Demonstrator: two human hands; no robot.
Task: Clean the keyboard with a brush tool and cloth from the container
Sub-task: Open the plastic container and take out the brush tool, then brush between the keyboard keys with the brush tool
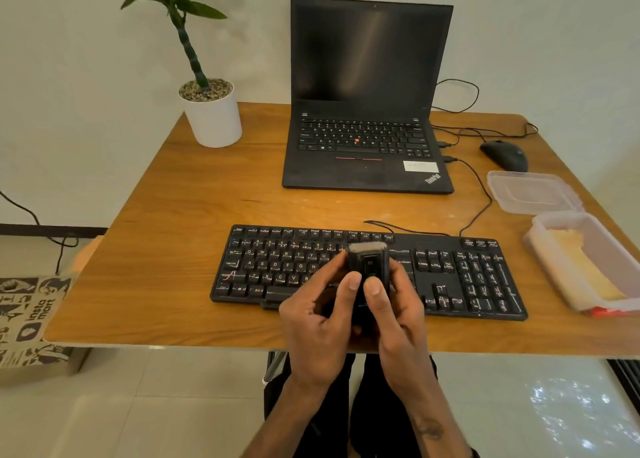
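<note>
Both hands hold the brush tool (366,267) upright over the middle of the keyboard (367,272), bristle end up and away from the keys. Left hand (317,322) wraps the tool's left side, thumb laid on its front face; right hand (398,313) wraps the right side, thumb pressing beside the other on what looks like a slider or catch, though the black body is too dark to be sure. Fingers of both curl around the tool; no gap between skin and casing.

Step in hand, by my reading: readying the brush, not yet sweeping. Bristles are clear of the keys.

Next move calls for tipping the bristle end down onto the key rows and drawing it along the gaps, one hand likely enough.

Container (585,267) sits open at the right table edge, just beside the keyboard's number pad, with a yellow cloth (581,267) lying inside, not yet taken. Lid (533,192) lies behind it. Farther back: laptop (367,111), mouse (504,154), potted plant (211,111) on the wooden table (166,249).
</note>
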